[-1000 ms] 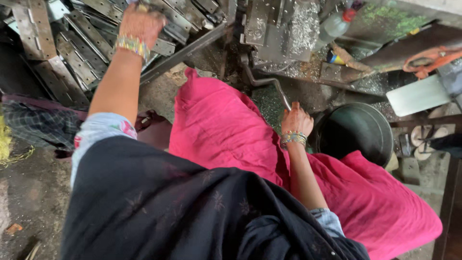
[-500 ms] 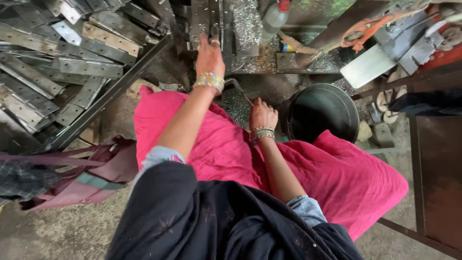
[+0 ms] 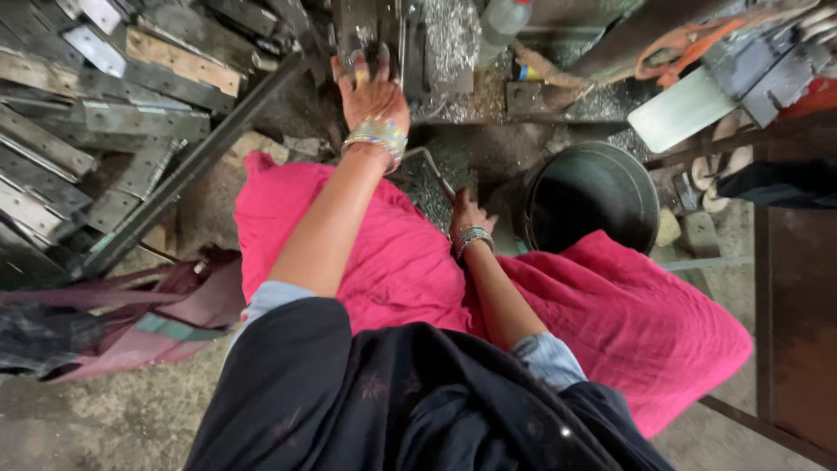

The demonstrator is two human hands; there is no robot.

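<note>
The left hand [image 3: 373,96] reaches forward with its fingers [image 3: 359,65] spread and laid against a dark metal piece [image 3: 370,30] at the machine [image 3: 436,44], which is strewn with shiny metal shavings; whether the fingers close round the piece cannot be told. Bangles [image 3: 377,135] ring that wrist. The right hand [image 3: 469,214] sits lower, close to the body, its fingers curled down near a thin bent metal rod [image 3: 434,170], though a true grip on it is not clear from this view. Silver bangles [image 3: 471,237] circle its wrist too. Just right of this hand stands a dark round bucket [image 3: 593,196]. Both arms stretch over bright pink cloth [image 3: 384,253] covering the knees. To the left lies a heap of grey metal strips [image 3: 96,113], with a long dark angle bar [image 3: 192,166] slanting beside them
</note>
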